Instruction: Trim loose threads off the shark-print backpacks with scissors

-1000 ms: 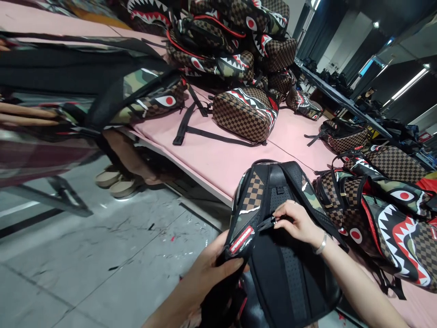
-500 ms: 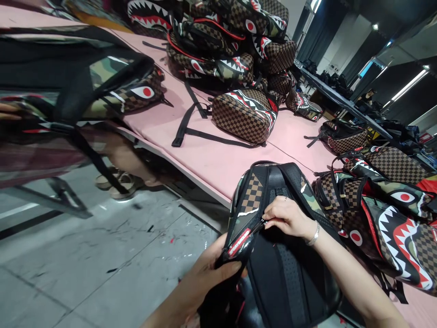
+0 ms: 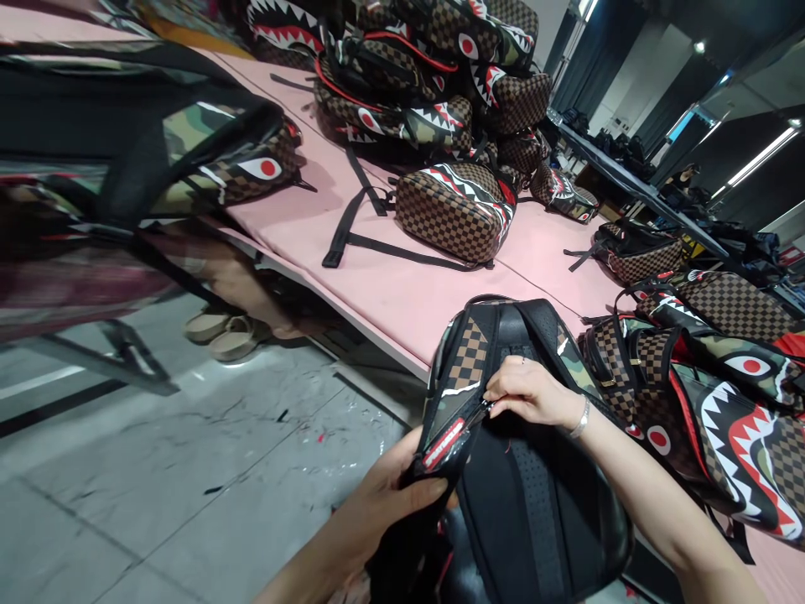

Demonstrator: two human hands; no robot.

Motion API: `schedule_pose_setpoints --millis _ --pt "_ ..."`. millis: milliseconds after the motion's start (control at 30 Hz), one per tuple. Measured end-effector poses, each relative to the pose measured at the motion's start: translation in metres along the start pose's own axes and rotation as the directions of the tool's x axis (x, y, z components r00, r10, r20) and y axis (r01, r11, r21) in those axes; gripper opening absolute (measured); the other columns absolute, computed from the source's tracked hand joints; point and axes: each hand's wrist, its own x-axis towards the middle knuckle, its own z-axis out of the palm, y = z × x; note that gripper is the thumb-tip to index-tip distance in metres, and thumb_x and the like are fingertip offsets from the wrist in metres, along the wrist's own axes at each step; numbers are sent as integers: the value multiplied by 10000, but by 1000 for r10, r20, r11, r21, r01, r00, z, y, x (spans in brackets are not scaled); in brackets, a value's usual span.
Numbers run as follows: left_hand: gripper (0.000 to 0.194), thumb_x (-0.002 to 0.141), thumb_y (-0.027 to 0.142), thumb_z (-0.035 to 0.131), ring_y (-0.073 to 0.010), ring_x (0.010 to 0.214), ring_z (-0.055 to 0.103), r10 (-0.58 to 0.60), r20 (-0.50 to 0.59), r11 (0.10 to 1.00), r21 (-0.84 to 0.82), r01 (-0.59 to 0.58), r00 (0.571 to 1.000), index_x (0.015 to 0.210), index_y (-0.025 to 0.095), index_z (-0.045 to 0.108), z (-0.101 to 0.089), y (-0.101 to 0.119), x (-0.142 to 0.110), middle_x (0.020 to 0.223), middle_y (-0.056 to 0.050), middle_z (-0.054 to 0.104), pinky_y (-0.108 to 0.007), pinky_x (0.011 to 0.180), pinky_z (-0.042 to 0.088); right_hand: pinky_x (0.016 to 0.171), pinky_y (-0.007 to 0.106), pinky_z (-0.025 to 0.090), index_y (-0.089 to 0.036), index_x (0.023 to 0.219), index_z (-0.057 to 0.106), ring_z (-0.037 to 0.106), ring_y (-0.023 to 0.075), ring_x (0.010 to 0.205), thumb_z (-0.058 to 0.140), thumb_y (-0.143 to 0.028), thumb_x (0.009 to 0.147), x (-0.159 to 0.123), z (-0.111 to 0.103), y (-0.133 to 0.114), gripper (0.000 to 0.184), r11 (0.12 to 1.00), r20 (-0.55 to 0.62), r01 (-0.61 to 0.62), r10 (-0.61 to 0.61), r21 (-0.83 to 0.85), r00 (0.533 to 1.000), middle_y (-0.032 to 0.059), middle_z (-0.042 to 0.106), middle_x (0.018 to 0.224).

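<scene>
A backpack [image 3: 541, 495] in black, camouflage and brown check rests upright in front of me, its padded back and shoulder straps toward me. My left hand [image 3: 402, 491] is closed around the shoulder strap [image 3: 433, 470], just below a red label [image 3: 444, 445] with white letters. Above the label, my right hand [image 3: 525, 393] pinches at the strap's inner edge. Something small, dark and shiny shows at its fingertips; its kind I cannot make out.
A long pink table [image 3: 390, 310] runs past, with a pile of checkered shark-mouth backpacks [image 3: 408, 109] and one backpack [image 3: 453, 210] lying apart. More backpacks [image 3: 723, 419] crowd the right. Left, a person beside the table has another backpack [image 3: 226, 168]. Scraps litter the grey floor [image 3: 189, 470].
Both hands keep their grip on the strap, with barely any movement. The view has shifted slightly, so the scene sits a little farther right.
</scene>
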Motion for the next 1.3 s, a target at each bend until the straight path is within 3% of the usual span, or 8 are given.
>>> schedule_pose_setpoints --millis 167,433,733,967,1167,1300 --pt "421 731 325 640 -138 588 492 -9 20 1000 -29 10 1000 1102 170 516 1 2 0 671 -3 582 -223 507 384 775 308 437 -163 845 545 596 145 793 462 -381 908 -2 3 0 242 1000 1 -6 6 -20 1000 62 649 801" --pt "452 697 329 672 -140 608 509 7 -3 1000 -25 -7 1000 1105 193 535 2 2 3 703 7 588 -230 537 410 767 311 443 -160 857 554 583 158 788 481 -408 891 -2 -6 -4 261 1000 -2 -27 27 3 1000 70 636 811" --pt "510 714 333 661 -168 709 555 46 -10 994 102 -45 999 1177 192 499 5 6 2 824 -5 593 -248 613 424 752 286 414 -157 854 563 525 158 766 426 -399 917 9 -10 -18 285 998 164 6 3 -58 987 58 610 776" --pt "523 710 368 664 -147 630 546 19 -51 987 162 -11 999 1161 179 477 19 13 2 746 8 602 -220 518 402 732 279 389 -165 833 557 478 161 717 388 -383 934 10 -8 -34 294 988 219 61 -29 -143 975 47 575 746" --pt "534 681 368 688 -165 664 590 2 -131 988 152 18 991 1143 184 493 24 12 5 789 5 616 -240 557 454 717 274 392 -162 827 546 474 155 690 351 -354 950 5 -8 -46 300 982 160 43 -12 -186 987 42 554 724" --pt "553 676 386 677 -201 702 622 36 -185 979 204 3 982 1152 168 499 29 6 6 843 -29 645 -298 625 506 680 275 397 -173 828 537 481 152 675 361 -324 949 -9 -1 -58 262 978 51 -76 87 -195 995 37 562 720"
